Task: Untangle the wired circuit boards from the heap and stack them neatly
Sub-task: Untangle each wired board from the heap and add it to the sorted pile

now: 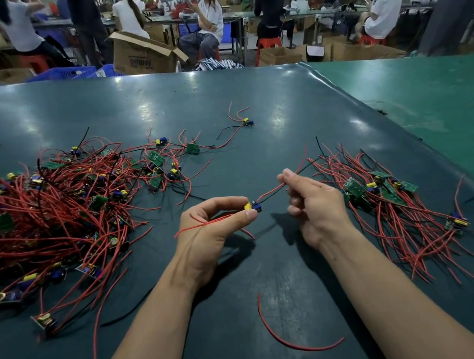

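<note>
A big tangled heap (49, 215) of small green circuit boards with red and black wires covers the left of the dark green table (216, 95). A smaller, tidier pile of boards (387, 196) lies at the right, wires fanned toward me. Between them, above the table, my left hand (215, 229) pinches one small board (253, 206) with yellow and blue parts between thumb and fingers. Its red and black wires run right to my right hand (310, 198), which pinches them between thumb and fingertips.
A loose red wire (285, 336) lies on the table near me. A few single boards (246, 122) lie apart at mid-table. A lighter green mat (435, 104) adjoins at the right. Beyond the far edge sit seated people, cardboard boxes (144, 54) and blue crates.
</note>
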Motion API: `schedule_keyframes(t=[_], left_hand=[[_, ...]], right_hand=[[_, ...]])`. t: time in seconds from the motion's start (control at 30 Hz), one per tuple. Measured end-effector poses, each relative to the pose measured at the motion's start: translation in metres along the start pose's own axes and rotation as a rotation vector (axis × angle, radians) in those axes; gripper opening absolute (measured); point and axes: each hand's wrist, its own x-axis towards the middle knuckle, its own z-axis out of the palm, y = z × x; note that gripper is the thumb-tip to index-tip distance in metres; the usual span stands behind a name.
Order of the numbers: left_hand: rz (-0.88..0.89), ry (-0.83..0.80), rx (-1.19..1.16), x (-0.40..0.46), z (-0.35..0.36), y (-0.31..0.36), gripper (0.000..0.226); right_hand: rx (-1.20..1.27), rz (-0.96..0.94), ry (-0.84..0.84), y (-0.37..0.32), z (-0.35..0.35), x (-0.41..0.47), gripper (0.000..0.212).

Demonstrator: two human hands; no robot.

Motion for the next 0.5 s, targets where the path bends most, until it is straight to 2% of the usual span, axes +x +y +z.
schedule_keyframes(t=[0.1,0.2,0.33,0.4,0.5], left_hand=[[-0.010,-0.016,0.009,-0.0002,-0.0002,0.0011,0.026],[-0.018,-0.032,0.003,-0.0012,-0.0008,0.0016,0.029],[-0.019,-0.042,0.017,-0.0010,-0.0001,0.0013,0.028],[-0.018,-0.045,0.024,-0.0012,-0.0003,0.0013,0.029],[-0.023,-0.036,-0.003,-0.0011,-0.0010,0.0015,0.028]], right_hand=[[-0.107,-0.126,0.094,0.0032,-0.0003,0.0035,0.019],[-0.103,-0.219,0.143,0.0026,-0.0021,0.0084,0.003],[-0.340,-0.514,0.161,0.0073,-0.0040,0.0098,0.024],[-0.367,-0.513,0.146,0.0080,-0.0024,0.0093,0.030],[-0.144,-0.337,0.154,0.0013,-0.0027,0.0094,0.019]])
